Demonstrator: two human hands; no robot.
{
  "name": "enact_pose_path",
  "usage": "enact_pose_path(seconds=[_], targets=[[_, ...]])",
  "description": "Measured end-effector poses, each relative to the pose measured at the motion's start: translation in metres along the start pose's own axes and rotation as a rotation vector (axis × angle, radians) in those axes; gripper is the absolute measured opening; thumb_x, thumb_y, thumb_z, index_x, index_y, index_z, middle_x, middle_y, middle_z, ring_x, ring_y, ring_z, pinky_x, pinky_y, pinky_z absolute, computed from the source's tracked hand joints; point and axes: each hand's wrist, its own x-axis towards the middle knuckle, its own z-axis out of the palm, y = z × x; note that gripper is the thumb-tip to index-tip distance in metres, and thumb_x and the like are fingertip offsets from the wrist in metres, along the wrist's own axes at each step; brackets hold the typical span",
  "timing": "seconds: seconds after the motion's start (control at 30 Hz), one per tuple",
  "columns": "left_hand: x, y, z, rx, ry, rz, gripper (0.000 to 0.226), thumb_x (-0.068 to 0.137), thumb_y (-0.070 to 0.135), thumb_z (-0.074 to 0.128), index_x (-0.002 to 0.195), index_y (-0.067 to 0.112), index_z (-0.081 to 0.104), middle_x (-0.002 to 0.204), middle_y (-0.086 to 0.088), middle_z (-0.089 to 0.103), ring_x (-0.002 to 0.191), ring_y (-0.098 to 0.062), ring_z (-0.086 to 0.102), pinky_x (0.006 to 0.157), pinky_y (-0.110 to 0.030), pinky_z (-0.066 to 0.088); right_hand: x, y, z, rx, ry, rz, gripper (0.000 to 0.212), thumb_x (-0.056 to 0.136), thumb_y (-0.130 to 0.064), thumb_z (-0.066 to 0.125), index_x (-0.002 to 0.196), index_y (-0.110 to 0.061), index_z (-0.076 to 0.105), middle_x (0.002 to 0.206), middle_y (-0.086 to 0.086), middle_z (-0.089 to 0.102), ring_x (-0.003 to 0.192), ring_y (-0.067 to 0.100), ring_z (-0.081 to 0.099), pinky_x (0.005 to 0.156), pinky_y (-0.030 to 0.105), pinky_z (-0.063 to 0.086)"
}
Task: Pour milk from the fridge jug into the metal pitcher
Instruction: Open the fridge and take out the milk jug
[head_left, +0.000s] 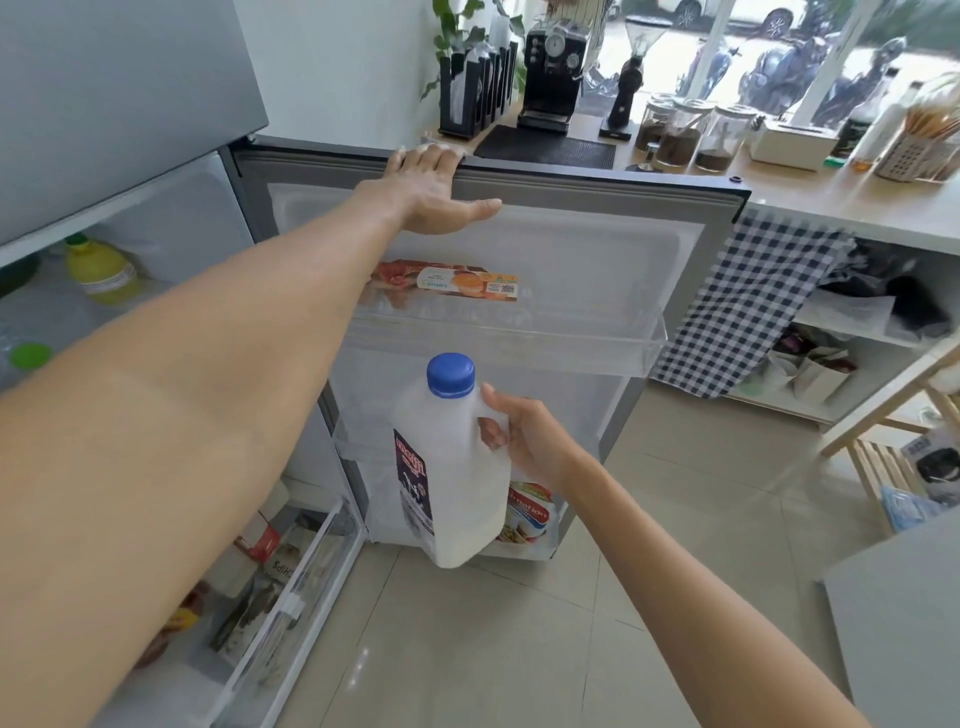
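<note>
A white plastic milk jug (457, 483) with a blue cap and a dark label hangs in front of the open fridge door (571, 249). My right hand (524, 441) is closed around its handle and holds it clear of the lower door shelf. My left hand (436, 192) rests on the top edge of the fridge door, fingers over the rim and thumb spread along the inner face. No metal pitcher is in view.
The door's upper shelf (519, 338) holds an egg carton (447, 283); a carton (527, 512) stands in the lower shelf. The fridge interior at left holds bottles and a drawer. A counter (779, 192) behind carries a coffee machine (550, 73), jars and a checked cloth (753, 301).
</note>
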Motion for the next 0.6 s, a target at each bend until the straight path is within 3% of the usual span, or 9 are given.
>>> enact_pose_path(seconds=[0.1, 0.23, 0.37, 0.47, 0.6], targets=[[-0.002, 0.002, -0.001, 0.01, -0.002, -0.002, 0.093, 0.082, 0.078, 0.023, 0.15, 0.017, 0.003, 0.159, -0.008, 0.001, 0.146, -0.025, -0.002, 0.117, -0.044, -0.004, -0.015, 0.003, -0.002, 0.069, -0.005, -0.007, 0.024, 0.095, -0.035, 0.051, 0.09, -0.012, 0.057, 0.059, -0.004, 0.037, 0.058, 0.012, 0.029, 0.072, 0.03, 0.028], [-0.007, 0.003, -0.002, 0.003, -0.005, -0.003, 0.094, 0.082, 0.078, 0.02, 0.15, 0.016, 0.002, 0.159, -0.009, 0.001, 0.146, -0.026, -0.001, 0.117, -0.045, -0.003, -0.04, 0.006, -0.004, 0.072, 0.05, -0.029, 0.025, 0.09, -0.038, 0.055, 0.083, -0.013, 0.057, 0.06, -0.001, 0.034, 0.061, 0.014, 0.029, 0.083, 0.036, 0.025], [-0.015, 0.009, -0.005, -0.009, -0.001, -0.023, 0.094, 0.081, 0.079, 0.013, 0.15, 0.016, 0.004, 0.159, -0.011, 0.003, 0.146, -0.028, 0.001, 0.117, -0.046, -0.002, -0.074, 0.01, -0.016, 0.07, 0.112, -0.029, 0.025, 0.097, -0.03, 0.05, 0.08, -0.013, 0.056, 0.058, -0.002, 0.036, 0.054, 0.009, 0.036, 0.068, 0.023, 0.035], [-0.019, 0.019, -0.009, -0.047, 0.012, -0.044, 0.098, 0.078, 0.081, 0.008, 0.15, 0.015, 0.011, 0.157, -0.016, 0.01, 0.145, -0.032, 0.008, 0.117, -0.048, 0.003, -0.103, 0.015, -0.03, 0.059, 0.171, -0.045, 0.03, 0.094, -0.032, 0.053, 0.067, -0.018, 0.057, 0.056, -0.002, 0.036, 0.052, 0.009, 0.032, 0.061, 0.024, 0.031], [-0.027, 0.054, -0.005, -0.071, 0.066, -0.013, 0.096, 0.08, 0.08, 0.01, 0.148, 0.013, 0.019, 0.155, -0.017, 0.019, 0.143, -0.033, 0.015, 0.116, -0.05, 0.005, -0.138, 0.027, -0.052, 0.072, 0.252, -0.05, 0.027, 0.084, -0.04, 0.061, 0.079, -0.014, 0.056, 0.06, -0.002, 0.034, 0.054, 0.01, 0.028, 0.059, 0.026, 0.024]])
